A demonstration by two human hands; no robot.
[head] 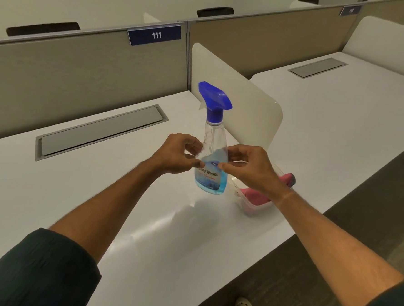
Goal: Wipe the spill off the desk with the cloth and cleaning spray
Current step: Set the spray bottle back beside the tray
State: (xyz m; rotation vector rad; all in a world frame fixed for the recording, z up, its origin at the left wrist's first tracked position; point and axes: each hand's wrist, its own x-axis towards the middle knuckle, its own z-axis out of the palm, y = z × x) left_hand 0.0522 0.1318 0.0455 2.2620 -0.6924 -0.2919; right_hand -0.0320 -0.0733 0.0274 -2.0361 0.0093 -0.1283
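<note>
Both hands flank the clear plastic spray bottle with blue trigger head [212,151], standing between loosely curled fingers: left hand [176,154] and right hand [247,167] seem short of gripping. Close one hand firmly round its waist; the pink cloth [256,196] lies just beyond the right fingers in a clear tub [252,209]

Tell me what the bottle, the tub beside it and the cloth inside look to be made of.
Bottle: clear glossy plastic, since the blue liquid shows through; its trigger head is opaque blue plastic. Tub: thin translucent plastic, probably, as the pink shows through its wall. Cloth: soft matte pink fabric, folded; the weave is too small to tell.
</note>
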